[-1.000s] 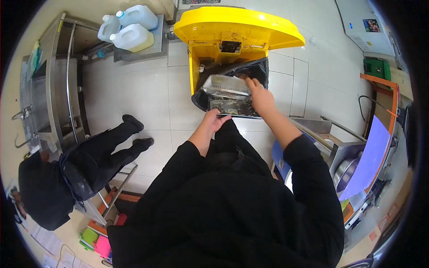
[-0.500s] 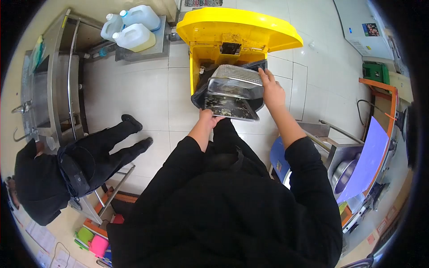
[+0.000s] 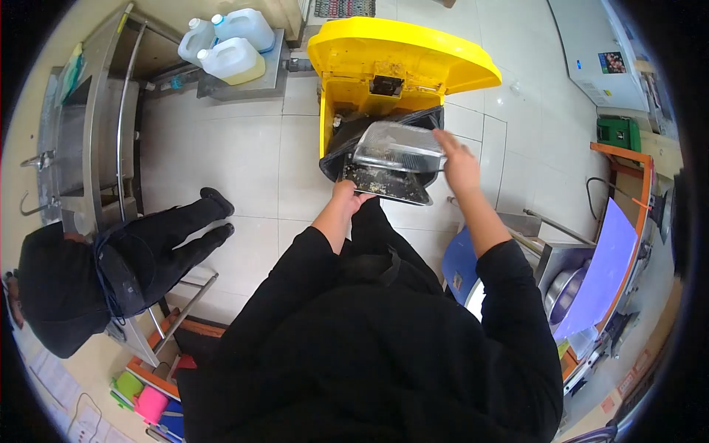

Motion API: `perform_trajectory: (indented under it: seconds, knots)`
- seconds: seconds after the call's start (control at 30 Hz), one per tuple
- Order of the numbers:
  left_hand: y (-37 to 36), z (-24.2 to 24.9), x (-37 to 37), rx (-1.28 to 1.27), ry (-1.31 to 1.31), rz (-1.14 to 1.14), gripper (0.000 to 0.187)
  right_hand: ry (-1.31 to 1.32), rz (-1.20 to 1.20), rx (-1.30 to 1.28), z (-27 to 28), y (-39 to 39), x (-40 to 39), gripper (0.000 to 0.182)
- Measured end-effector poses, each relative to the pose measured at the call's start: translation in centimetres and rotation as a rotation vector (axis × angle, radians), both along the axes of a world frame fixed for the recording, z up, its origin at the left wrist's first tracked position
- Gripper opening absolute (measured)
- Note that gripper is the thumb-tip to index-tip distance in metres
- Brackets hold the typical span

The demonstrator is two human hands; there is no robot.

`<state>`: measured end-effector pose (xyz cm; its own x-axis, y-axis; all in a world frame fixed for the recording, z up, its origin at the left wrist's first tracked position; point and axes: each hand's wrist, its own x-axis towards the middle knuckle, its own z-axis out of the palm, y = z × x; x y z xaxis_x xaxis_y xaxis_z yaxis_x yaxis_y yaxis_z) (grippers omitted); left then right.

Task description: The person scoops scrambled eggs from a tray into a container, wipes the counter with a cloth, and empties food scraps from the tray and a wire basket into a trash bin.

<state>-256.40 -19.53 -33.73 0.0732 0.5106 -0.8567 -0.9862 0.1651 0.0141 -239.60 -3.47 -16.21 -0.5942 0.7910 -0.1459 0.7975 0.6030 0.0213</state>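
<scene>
My left hand grips the near edge of a dark, flat rectangular tray with pale crumbs or scraps scattered over it. Above the tray, my right hand is closed on the right end of a clear-looking rectangular container with a ribbed part, tilted and slightly blurred. Both things are over the mouth of a yellow bin, whose lid stands up. A black bin liner shows around the rim, while much of the bin's inside is hidden by the container.
Several plastic jugs sit on a low metal stand at the upper left. A steel sink unit runs along the left. Another person in black stands there. On the right are a blue stool and a purple board.
The container in my right hand has shifted slightly right and down, tilting differently. The tray in my left hand has moved a little right and down.
</scene>
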Motion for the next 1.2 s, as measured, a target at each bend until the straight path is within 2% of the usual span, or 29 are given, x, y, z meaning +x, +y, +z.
perform_trajectory:
  seconds: [0.07, 0.13, 0.17, 0.3, 0.37, 0.43, 0.5, 0.57, 0.6, 0.7, 0.87, 1.07, 1.2]
  knots:
    - [0.0, 1.1, -0.3, -0.055, 0.051, -0.027, 0.051, 0.087, -0.04, 0.077, 1.1, 0.5, 0.1, 0.061]
    - [-0.6, 1.7, -1.0, 0.009, 0.064, -0.038, 0.051, 0.136, -0.083, 0.106, 2.5, -0.7, 0.0, 0.06]
    - [-1.2, 2.1, -1.4, 0.04, 0.074, -0.04, 0.051, 0.145, -0.161, 0.017, 2.6, -1.5, 0.3, 0.061]
    - [-4.3, 4.5, -3.0, 0.166, 0.186, -0.241, 0.049, 0.25, -0.329, 0.084, 4.0, -1.2, 2.5, 0.067]
    - [-6.4, 4.9, -3.8, 0.246, 0.197, -0.247, 0.049, 0.269, -0.473, 0.094, 5.0, -0.5, 5.1, 0.065]
    - [-8.7, 3.9, -4.9, 0.28, 0.177, -0.268, 0.049, 0.151, -0.554, 0.169, 4.0, 1.2, 10.1, 0.066]
    - [-11.2, 6.2, -6.9, 0.329, 0.17, -0.264, 0.049, 0.538, -0.828, -0.185, 6.6, 0.5, 12.5, 0.071]
    - [-14.0, 7.2, -8.3, 0.362, 0.157, -0.271, 0.05, 0.74, -0.967, -0.35, 9.2, -0.8, 14.3, 0.076]
    - [-15.5, 7.1, -9.0, 0.371, 0.149, -0.278, 0.051, 0.747, -0.985, -0.387, 10.5, -1.7, 14.8, 0.076]
    - [-19.8, 7.6, -10.7, 0.4, 0.166, -0.256, 0.056, 0.844, -1.012, -0.481, 14.4, -5.3, 12.9, 0.075]
    - [-25.8, 11.5, -14.3, 0.438, 0.305, -0.099, 0.064, 0.927, -0.876, -0.595, 16.4, -8.5, 9.0, 0.073]
    - [-33.4, 15.8, -17.1, 0.384, 0.478, 0.104, 0.068, 0.981, -0.647, -0.81, 17.9, -12.4, -1.0, 0.069]
    - [-36.8, 21.3, -18.6, 0.3, 0.613, 0.254, 0.07, 1.015, -0.538, -0.902, 19.6, -14.4, -8.4, 0.067]
